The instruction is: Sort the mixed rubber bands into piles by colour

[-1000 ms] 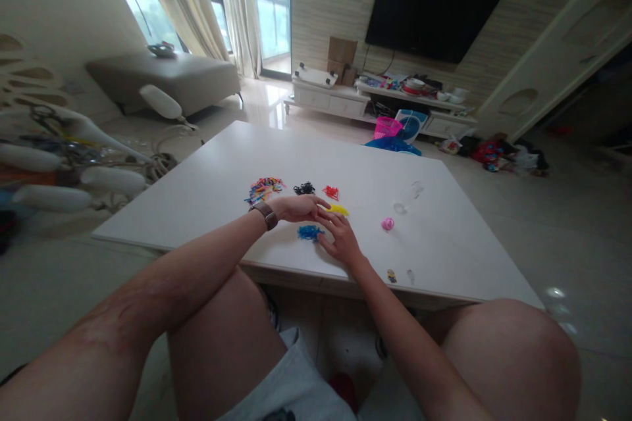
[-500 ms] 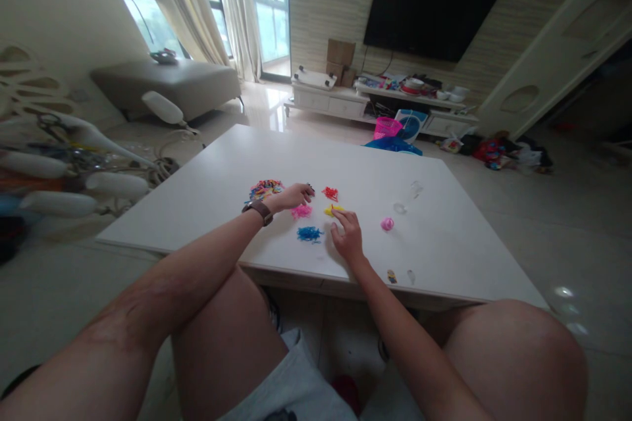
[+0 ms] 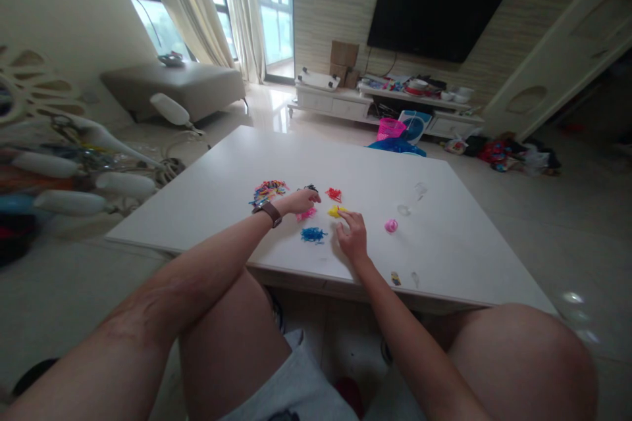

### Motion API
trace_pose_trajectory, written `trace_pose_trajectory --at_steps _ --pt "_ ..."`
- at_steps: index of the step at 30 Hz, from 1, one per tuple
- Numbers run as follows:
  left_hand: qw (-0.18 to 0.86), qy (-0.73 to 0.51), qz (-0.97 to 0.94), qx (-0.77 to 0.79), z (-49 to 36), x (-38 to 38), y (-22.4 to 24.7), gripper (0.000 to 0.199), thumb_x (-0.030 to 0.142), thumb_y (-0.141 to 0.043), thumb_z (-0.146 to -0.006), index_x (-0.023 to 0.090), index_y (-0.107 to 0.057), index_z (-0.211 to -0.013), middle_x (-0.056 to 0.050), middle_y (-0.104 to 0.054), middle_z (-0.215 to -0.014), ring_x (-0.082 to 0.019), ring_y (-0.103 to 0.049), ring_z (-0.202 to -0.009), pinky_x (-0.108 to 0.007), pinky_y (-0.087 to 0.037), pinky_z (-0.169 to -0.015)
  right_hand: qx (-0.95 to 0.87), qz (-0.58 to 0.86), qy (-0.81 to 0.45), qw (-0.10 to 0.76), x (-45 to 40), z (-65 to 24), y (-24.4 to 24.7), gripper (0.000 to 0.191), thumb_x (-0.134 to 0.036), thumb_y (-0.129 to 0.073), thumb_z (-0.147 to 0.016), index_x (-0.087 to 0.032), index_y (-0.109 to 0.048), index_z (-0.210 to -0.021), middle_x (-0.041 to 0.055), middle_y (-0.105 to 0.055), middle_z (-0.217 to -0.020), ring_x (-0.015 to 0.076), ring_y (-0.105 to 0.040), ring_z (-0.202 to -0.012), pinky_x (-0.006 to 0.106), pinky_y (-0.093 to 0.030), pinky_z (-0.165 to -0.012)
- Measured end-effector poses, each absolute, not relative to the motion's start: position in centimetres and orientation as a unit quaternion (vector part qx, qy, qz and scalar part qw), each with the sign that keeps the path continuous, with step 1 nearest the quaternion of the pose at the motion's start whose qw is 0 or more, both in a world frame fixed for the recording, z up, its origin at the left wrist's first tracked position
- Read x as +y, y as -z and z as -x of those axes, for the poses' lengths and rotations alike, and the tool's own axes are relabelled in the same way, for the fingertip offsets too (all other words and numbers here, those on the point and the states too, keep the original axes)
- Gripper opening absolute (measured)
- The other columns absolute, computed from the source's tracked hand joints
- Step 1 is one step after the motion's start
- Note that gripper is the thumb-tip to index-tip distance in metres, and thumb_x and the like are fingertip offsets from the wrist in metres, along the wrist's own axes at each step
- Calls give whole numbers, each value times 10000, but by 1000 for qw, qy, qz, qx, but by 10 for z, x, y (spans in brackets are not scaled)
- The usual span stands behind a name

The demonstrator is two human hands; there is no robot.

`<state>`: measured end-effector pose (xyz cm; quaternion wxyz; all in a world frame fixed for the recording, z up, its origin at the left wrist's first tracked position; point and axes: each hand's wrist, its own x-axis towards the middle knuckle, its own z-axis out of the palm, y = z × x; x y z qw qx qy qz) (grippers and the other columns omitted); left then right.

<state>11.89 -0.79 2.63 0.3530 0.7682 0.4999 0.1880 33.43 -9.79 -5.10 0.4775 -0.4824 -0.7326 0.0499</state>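
Note:
My left hand [image 3: 305, 200], with a brown watch [image 3: 269, 212] on its wrist, is over the table between a black pile [image 3: 310, 188] and a pink pile [image 3: 306, 214] of small bands. Its fingers are bent together, and whatever they pinch is too small to make out. My right hand [image 3: 353, 234] has its thumb and fingers apart. Its fingertips touch a pile of yellow bands [image 3: 335, 211], where a tiny red bit shows. A red pile [image 3: 334, 194] lies beyond, a blue pile [image 3: 313, 235] nearer me. The mixed-colour pile [image 3: 269, 189] is left of my left hand.
On the right of the white table [image 3: 474, 243] are a pink coil [image 3: 391, 226], a clear round piece [image 3: 403, 210], a clear bag [image 3: 421, 189] and a small yellow-and-blue figure [image 3: 395, 277]. A pink basket [image 3: 390, 128] stands beyond the far edge. White lamp arms [image 3: 118, 184] stand left.
My left hand has shifted slightly right, toward the red pile, and its fingers look closer together. My right hand stays at the yellow bands. The view has turned a little left.

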Motion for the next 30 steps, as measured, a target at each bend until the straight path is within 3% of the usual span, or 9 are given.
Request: trace_pose_trajectory --at_steps 5,11,16,20,25,30 --pt "348 -243 -719 550 -101 3 -35 277 69 -567 -671 155 -766 -844 -81 -772 -951 -222 -682 -928 -265 -509 -888 -722 526 -56 446 -78 -343 51 290 -174 -541 -875 -185 -719 -1104 95 -721 -1092 272 -583 -1049 448 -458 -991" --pt "355 -352 -587 637 -61 7 -46 215 152 -608 -709 113 -754 -862 -92 -739 -845 -188 -643 -767 -250 -480 -660 -732 572 -35 368 -30 -352 38 229 -243 -562 -895 -208 -746 -1026 81 -740 -1085 277 -584 -1034 425 -448 -910" --pt "361 -416 -474 687 -31 6 -46 156 168 -678 -660 119 -712 -804 -92 -710 -791 -183 -640 -746 -258 -460 -646 -727 602 -56 326 -3 -349 36 205 -271 -570 -917 -186 -755 -945 90 -734 -1052 255 -571 -1008 393 -408 -890" --pt "360 -415 -429 717 -12 2 -41 143 151 -711 -616 134 -697 -757 -74 -698 -738 -180 -629 -731 -267 -449 -652 -726 592 -60 345 -2 -346 42 227 -258 -553 -927 -153 -750 -972 107 -709 -1082 245 -558 -1005 373 -386 -862" --pt "341 -385 -444 734 1 -7 -32 148 175 -778 -554 136 -697 -671 -49 -661 -634 -170 -588 -680 -269 -434 -633 -711 576 -28 402 -20 -345 51 279 -272 -515 -916 -199 -728 -1080 96 -680 -1173 258 -566 -1073 378 -402 -876" --pt "344 -316 -506 725 6 -7 -21 216 223 -842 -477 139 -719 -632 -37 -660 -595 -173 -583 -648 -263 -421 -601 -717 550 -15 427 -44 -347 54 265 -232 -509 -903 -212 -710 -1074 88 -668 -1182 260 -563 -1102 398 -388 -910"
